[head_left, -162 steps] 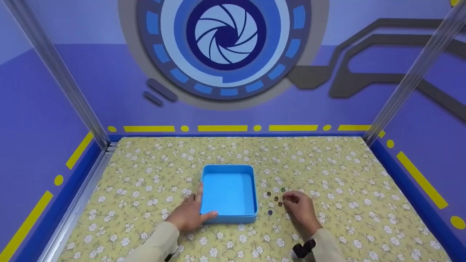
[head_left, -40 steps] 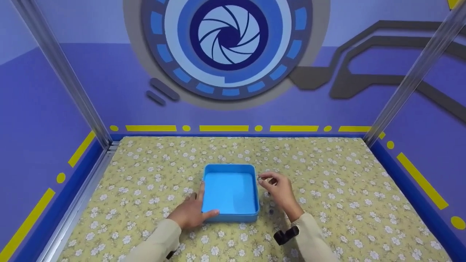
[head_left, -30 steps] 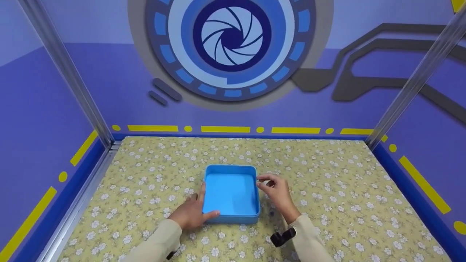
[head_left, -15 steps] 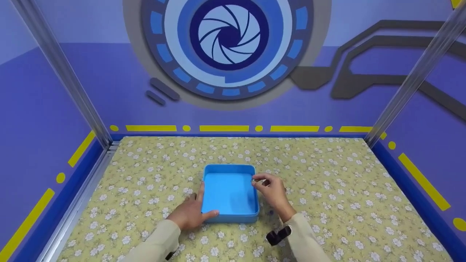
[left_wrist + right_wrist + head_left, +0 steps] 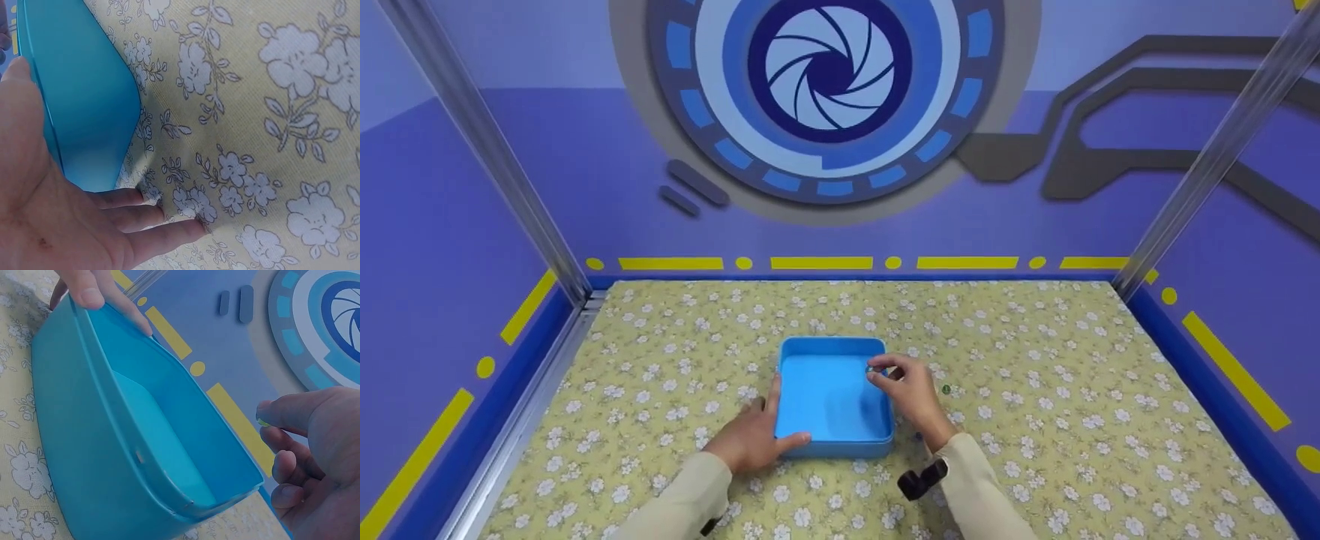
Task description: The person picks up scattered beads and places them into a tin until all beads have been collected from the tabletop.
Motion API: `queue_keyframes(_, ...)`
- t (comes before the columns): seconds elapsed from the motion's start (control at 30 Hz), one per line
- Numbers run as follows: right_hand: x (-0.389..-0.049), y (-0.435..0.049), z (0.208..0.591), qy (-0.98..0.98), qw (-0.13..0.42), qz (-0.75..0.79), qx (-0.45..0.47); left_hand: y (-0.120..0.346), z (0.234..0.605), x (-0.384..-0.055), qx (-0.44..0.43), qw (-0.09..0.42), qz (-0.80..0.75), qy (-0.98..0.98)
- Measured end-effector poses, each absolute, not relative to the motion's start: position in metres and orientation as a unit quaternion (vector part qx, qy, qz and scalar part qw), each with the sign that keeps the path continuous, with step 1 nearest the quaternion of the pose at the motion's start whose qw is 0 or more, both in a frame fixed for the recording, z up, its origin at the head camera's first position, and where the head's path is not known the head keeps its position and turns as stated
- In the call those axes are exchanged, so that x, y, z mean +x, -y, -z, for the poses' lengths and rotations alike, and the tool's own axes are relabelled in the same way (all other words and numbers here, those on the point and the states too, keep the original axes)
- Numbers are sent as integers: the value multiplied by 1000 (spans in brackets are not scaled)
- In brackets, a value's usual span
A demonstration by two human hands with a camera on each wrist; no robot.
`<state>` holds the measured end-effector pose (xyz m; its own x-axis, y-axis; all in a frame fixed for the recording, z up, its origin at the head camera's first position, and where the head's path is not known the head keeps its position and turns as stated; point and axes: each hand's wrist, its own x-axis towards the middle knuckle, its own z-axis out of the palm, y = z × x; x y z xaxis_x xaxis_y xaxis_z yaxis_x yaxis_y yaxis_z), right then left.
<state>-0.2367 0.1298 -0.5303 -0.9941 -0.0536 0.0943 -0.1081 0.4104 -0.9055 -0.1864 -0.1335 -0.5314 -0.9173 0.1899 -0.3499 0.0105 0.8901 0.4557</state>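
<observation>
A square blue box (image 5: 821, 397) without a lid stands on the flowered cloth; its floor is bare in the head view. My left hand (image 5: 750, 439) rests at its near left corner, thumb lying over the front rim and index finger along the left side. In the left wrist view the other fingers (image 5: 163, 239) extend straight over the cloth. My right hand (image 5: 911, 386) is above the box's right rim, pinching a small glassy marble (image 5: 262, 422) with a yellow-green glint between thumb and index finger. A green marble (image 5: 946, 389) lies on the cloth right of that hand.
A dark blue marble (image 5: 919, 435) shows partly beside my right wrist. My right hand and forearm cover the cloth where other marbles lay earlier. A flowered cloth (image 5: 675, 337) covers the table, with blue walls (image 5: 840, 244) and metal posts (image 5: 502, 142) around it.
My right hand has gone from the marbles on the cloth leftward to over the box's right rim, carrying a marble. The green marble is visible again. My left hand has stayed in place.
</observation>
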Motion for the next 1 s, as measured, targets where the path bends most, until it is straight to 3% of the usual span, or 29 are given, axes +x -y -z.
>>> queue_keyframes(1.0, -237, -115, 533, 833, 15, -550, 56, 132, 531, -185, 41, 191, -220, -956)
